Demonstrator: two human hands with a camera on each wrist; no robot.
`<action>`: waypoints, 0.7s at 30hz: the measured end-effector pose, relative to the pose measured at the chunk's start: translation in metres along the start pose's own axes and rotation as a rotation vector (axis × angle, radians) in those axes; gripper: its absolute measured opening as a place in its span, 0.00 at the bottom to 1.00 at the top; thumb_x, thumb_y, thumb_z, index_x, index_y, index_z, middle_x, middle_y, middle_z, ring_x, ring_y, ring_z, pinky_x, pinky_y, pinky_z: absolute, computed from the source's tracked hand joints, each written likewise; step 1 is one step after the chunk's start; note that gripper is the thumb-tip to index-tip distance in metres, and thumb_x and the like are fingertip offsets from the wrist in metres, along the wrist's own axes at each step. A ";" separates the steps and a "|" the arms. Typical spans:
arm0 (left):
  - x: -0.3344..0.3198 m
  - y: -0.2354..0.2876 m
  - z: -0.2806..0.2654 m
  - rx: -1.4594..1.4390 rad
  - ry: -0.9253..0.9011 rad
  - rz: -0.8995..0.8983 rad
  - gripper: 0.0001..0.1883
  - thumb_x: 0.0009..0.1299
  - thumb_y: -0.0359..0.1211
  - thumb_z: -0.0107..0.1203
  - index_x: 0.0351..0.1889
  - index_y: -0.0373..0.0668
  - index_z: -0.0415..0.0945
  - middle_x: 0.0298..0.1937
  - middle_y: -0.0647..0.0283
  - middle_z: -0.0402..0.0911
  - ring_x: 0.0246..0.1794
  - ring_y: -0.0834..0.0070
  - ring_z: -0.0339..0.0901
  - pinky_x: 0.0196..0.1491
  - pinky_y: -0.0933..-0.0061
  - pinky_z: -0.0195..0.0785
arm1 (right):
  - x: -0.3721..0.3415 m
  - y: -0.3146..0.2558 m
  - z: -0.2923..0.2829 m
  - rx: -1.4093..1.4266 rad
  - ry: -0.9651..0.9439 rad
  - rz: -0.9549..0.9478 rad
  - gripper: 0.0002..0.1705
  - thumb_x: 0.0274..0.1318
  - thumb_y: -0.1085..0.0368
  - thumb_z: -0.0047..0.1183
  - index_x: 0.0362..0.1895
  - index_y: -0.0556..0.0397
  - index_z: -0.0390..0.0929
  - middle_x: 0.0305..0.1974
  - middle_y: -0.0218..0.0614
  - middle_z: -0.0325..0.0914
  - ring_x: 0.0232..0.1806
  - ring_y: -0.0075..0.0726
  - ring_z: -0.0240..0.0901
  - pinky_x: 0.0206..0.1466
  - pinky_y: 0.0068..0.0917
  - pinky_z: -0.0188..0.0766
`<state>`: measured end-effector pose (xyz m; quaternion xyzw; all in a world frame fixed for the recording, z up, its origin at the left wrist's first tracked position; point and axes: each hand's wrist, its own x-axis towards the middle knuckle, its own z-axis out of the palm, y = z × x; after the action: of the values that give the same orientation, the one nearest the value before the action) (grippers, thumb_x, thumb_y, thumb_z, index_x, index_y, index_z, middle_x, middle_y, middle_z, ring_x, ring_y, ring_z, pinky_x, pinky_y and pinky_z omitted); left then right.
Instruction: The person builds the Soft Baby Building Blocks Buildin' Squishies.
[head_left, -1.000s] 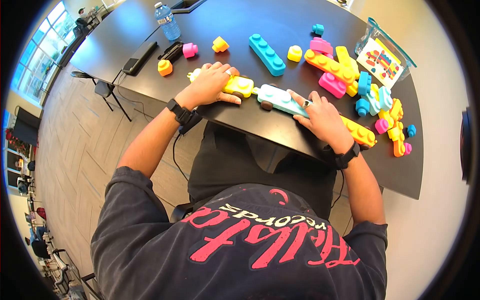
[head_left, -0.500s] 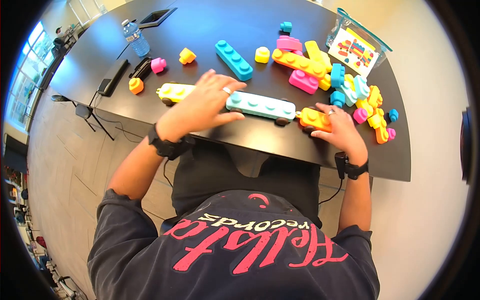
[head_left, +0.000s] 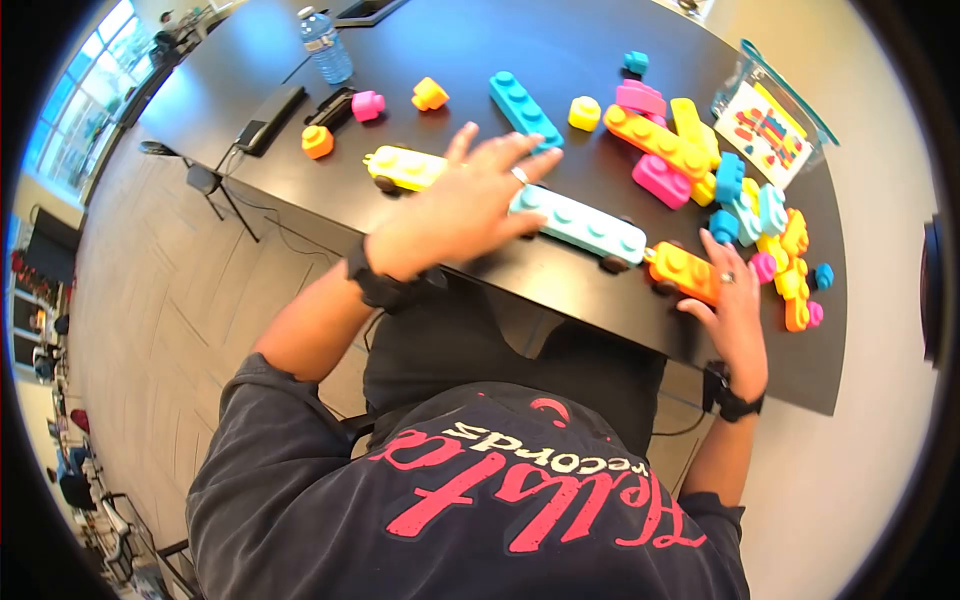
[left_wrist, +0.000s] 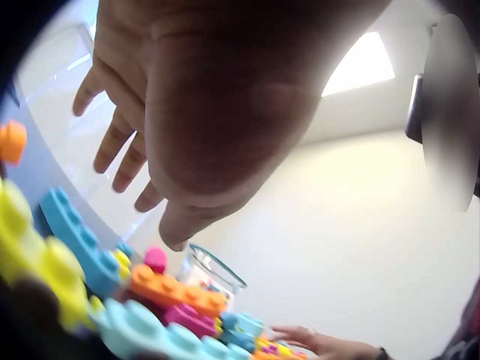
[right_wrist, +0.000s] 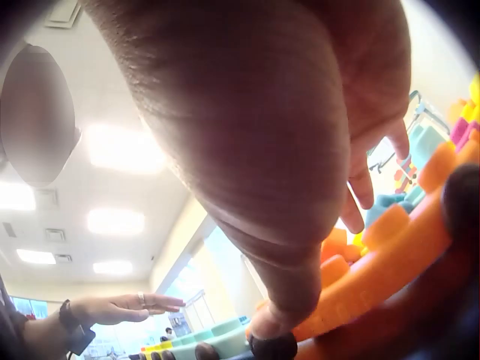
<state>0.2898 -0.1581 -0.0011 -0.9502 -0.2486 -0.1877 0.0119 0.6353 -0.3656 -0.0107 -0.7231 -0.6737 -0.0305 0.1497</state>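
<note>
A row of toy block cars on dark wheels lies along the table's near edge: a yellow car (head_left: pixel 408 168), a light blue car (head_left: pixel 585 226) and an orange car (head_left: pixel 684 272), linked end to end. My left hand (head_left: pixel 465 215) hovers over the joint between yellow and light blue, its fingers spread and holding nothing; it hides part of both cars. My right hand (head_left: pixel 738 310) straddles the right end of the orange car, fingers mostly straight on the far side. In the right wrist view its thumb (right_wrist: pixel 274 319) lies right at a wheel of that car.
Beyond the row lie a teal block bar (head_left: pixel 525 110), a yellow block (head_left: pixel 584 113) and an orange block (head_left: pixel 430 94). Several mixed blocks are heaped at the right, near a clear pouch (head_left: pixel 775 95) with a picture card. A water bottle (head_left: pixel 326 48) stands at the back left.
My left hand has let go of the yellow car and risen with fingers spread. My right hand has moved from the light blue car to the orange car's right end. The head view has shifted.
</note>
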 end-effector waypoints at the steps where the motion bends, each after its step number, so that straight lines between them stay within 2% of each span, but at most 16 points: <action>1: -0.002 -0.025 -0.013 0.022 0.067 -0.005 0.32 0.78 0.49 0.61 0.76 0.46 0.73 0.74 0.52 0.75 0.75 0.54 0.70 0.80 0.41 0.55 | -0.005 0.003 -0.006 0.042 0.054 0.023 0.57 0.47 0.58 0.78 0.82 0.39 0.64 0.72 0.45 0.71 0.77 0.57 0.64 0.81 0.56 0.56; 2: 0.002 -0.047 -0.039 0.013 0.000 -0.081 0.25 0.79 0.43 0.61 0.70 0.45 0.78 0.66 0.53 0.82 0.67 0.54 0.78 0.72 0.52 0.68 | -0.009 0.007 -0.009 0.051 0.110 0.006 0.52 0.51 0.60 0.76 0.81 0.43 0.66 0.72 0.46 0.71 0.77 0.59 0.64 0.80 0.52 0.58; 3: 0.001 -0.070 -0.058 0.044 -0.046 -0.201 0.19 0.79 0.38 0.60 0.64 0.44 0.82 0.60 0.52 0.86 0.59 0.53 0.83 0.63 0.58 0.75 | -0.013 0.008 -0.013 0.072 0.142 0.037 0.50 0.53 0.60 0.75 0.80 0.44 0.67 0.72 0.46 0.71 0.77 0.58 0.64 0.80 0.52 0.58; 4: 0.004 -0.101 -0.066 0.088 -0.100 -0.363 0.18 0.78 0.36 0.61 0.63 0.43 0.83 0.60 0.50 0.86 0.60 0.52 0.83 0.62 0.56 0.77 | -0.018 0.007 -0.016 0.092 0.171 0.071 0.47 0.55 0.60 0.73 0.79 0.46 0.69 0.72 0.47 0.71 0.77 0.58 0.64 0.80 0.52 0.58; 5: 0.000 -0.143 -0.064 0.098 0.006 -0.309 0.19 0.73 0.33 0.63 0.62 0.45 0.83 0.54 0.52 0.88 0.57 0.51 0.84 0.59 0.53 0.78 | -0.022 0.009 -0.019 0.171 0.167 0.133 0.43 0.59 0.58 0.71 0.78 0.48 0.70 0.73 0.46 0.70 0.77 0.57 0.63 0.80 0.50 0.58; 6: -0.001 -0.189 -0.058 0.133 -0.026 -0.291 0.20 0.71 0.28 0.63 0.62 0.44 0.83 0.54 0.50 0.88 0.57 0.51 0.84 0.61 0.52 0.78 | -0.025 0.010 -0.019 0.176 0.166 0.131 0.43 0.59 0.58 0.71 0.78 0.48 0.70 0.73 0.46 0.70 0.77 0.57 0.63 0.80 0.50 0.58; 7: -0.003 -0.236 -0.044 0.188 -0.040 -0.198 0.24 0.67 0.28 0.68 0.63 0.43 0.83 0.54 0.50 0.88 0.57 0.50 0.84 0.62 0.52 0.78 | -0.027 0.011 -0.020 0.208 0.180 0.151 0.42 0.60 0.57 0.71 0.77 0.48 0.71 0.73 0.45 0.70 0.77 0.56 0.63 0.81 0.49 0.58; 8: 0.000 -0.245 -0.041 0.189 -0.043 -0.198 0.24 0.67 0.28 0.68 0.63 0.43 0.83 0.54 0.50 0.88 0.57 0.50 0.84 0.62 0.52 0.78 | -0.029 0.010 -0.020 0.239 0.195 0.172 0.42 0.60 0.56 0.70 0.77 0.48 0.71 0.73 0.45 0.70 0.77 0.56 0.63 0.81 0.48 0.57; 10: 0.004 -0.254 -0.038 0.189 -0.363 -0.295 0.29 0.62 0.30 0.74 0.63 0.43 0.82 0.54 0.50 0.88 0.58 0.49 0.84 0.62 0.51 0.78 | -0.032 0.003 -0.022 0.214 0.199 0.170 0.39 0.63 0.53 0.68 0.76 0.48 0.72 0.74 0.44 0.69 0.77 0.56 0.63 0.81 0.48 0.57; 11: 0.005 -0.259 -0.037 0.199 -0.414 -0.311 0.31 0.58 0.33 0.78 0.61 0.42 0.83 0.54 0.50 0.89 0.59 0.49 0.84 0.63 0.53 0.78 | -0.033 -0.001 -0.022 0.194 0.199 0.155 0.38 0.64 0.51 0.67 0.75 0.48 0.73 0.74 0.43 0.69 0.78 0.55 0.62 0.81 0.48 0.57; 15: 0.013 -0.258 -0.047 0.211 -0.544 -0.379 0.30 0.61 0.31 0.75 0.63 0.41 0.80 0.58 0.48 0.87 0.61 0.49 0.83 0.65 0.56 0.77 | -0.038 -0.010 -0.027 0.172 0.182 0.160 0.34 0.68 0.46 0.63 0.71 0.48 0.76 0.75 0.42 0.68 0.79 0.54 0.60 0.81 0.47 0.56; 17: 0.008 -0.247 -0.061 0.152 -0.224 -0.386 0.28 0.64 0.31 0.74 0.62 0.41 0.78 0.55 0.51 0.88 0.57 0.54 0.85 0.59 0.56 0.79 | -0.042 -0.011 -0.029 0.165 0.177 0.166 0.33 0.69 0.45 0.63 0.70 0.48 0.77 0.75 0.42 0.68 0.79 0.53 0.60 0.81 0.47 0.56; 18: 0.004 -0.241 -0.069 0.150 -0.222 -0.388 0.28 0.64 0.31 0.74 0.62 0.41 0.78 0.55 0.51 0.88 0.57 0.54 0.85 0.59 0.56 0.79 | -0.043 -0.010 -0.030 0.156 0.181 0.172 0.33 0.69 0.44 0.62 0.69 0.48 0.78 0.75 0.41 0.68 0.79 0.53 0.61 0.81 0.47 0.55; 20: -0.010 -0.219 -0.083 -0.139 -0.060 -0.295 0.28 0.67 0.30 0.72 0.66 0.43 0.76 0.52 0.55 0.88 0.54 0.60 0.86 0.56 0.60 0.79 | -0.044 -0.012 -0.031 0.173 0.181 0.169 0.31 0.70 0.45 0.61 0.69 0.49 0.79 0.74 0.42 0.68 0.79 0.54 0.61 0.81 0.48 0.55; 21: -0.018 -0.207 -0.085 -0.215 -0.119 -0.241 0.27 0.69 0.30 0.70 0.67 0.43 0.76 0.53 0.55 0.88 0.53 0.62 0.86 0.57 0.61 0.79 | -0.043 -0.012 -0.031 0.227 0.170 0.167 0.30 0.70 0.47 0.62 0.68 0.49 0.79 0.74 0.43 0.69 0.78 0.55 0.62 0.81 0.48 0.56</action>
<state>0.1467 0.0046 0.0563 -0.9186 -0.3397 -0.1568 -0.1269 0.6246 -0.4148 0.0101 -0.7498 -0.5953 -0.0027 0.2888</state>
